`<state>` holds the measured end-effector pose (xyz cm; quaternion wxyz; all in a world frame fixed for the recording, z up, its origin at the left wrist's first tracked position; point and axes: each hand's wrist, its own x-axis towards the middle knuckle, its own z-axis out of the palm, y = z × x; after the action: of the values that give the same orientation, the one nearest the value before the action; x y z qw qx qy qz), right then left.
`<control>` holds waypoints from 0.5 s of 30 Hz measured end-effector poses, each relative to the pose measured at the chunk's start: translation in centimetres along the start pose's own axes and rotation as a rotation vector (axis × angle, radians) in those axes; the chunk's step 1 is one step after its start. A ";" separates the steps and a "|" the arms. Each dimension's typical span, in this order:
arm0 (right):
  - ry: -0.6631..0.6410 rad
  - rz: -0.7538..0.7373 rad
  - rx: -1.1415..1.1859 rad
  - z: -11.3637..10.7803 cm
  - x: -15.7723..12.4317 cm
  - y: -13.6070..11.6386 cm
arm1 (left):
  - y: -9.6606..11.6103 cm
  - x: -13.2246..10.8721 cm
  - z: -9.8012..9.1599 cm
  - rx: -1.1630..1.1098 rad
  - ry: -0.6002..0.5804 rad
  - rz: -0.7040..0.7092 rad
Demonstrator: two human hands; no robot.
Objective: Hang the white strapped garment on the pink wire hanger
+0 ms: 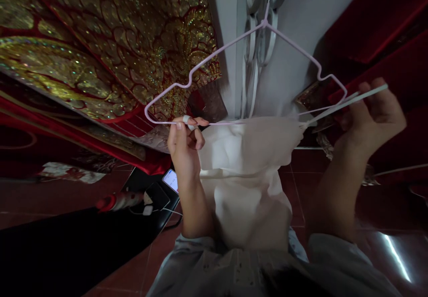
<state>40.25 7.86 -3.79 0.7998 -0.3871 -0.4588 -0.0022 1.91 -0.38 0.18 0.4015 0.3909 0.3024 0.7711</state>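
Left hand point(185, 143) pinches pink hanger point(265, 23), lower bar, near left corner; right hand point(376, 118) grips pale strap point(337, 108); cream garment point(245, 172) hangs between, apparently against bar.

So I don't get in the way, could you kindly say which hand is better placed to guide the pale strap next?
Probably the right hand: it holds the pale strap near the right end of the pink hanger. The left hand grips the hanger toward its opposite end.
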 end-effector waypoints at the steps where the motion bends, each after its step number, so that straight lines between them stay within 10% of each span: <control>1: 0.050 -0.015 0.000 -0.4 -0.4 0.1 | 0.0 0.0 0.0 -0.001 -0.005 -0.002; 5: 0.057 -0.061 -0.044 0.3 -3.5 -3.8 | -0.4 -0.1 0.2 0.049 -0.001 -0.036; 10: -0.652 0.075 -0.162 3.5 -5.4 -9.8 | -1.5 -1.0 0.7 0.054 0.118 -0.019; 15: -0.636 0.012 -0.179 4.7 -5.6 -10.0 | -2.2 -0.8 -2.2 0.299 0.430 0.205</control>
<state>30.04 1.81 -0.43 0.5792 -0.4398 -0.6813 0.0835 1.17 -0.30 -3.01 0.1862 0.3017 0.4499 0.8197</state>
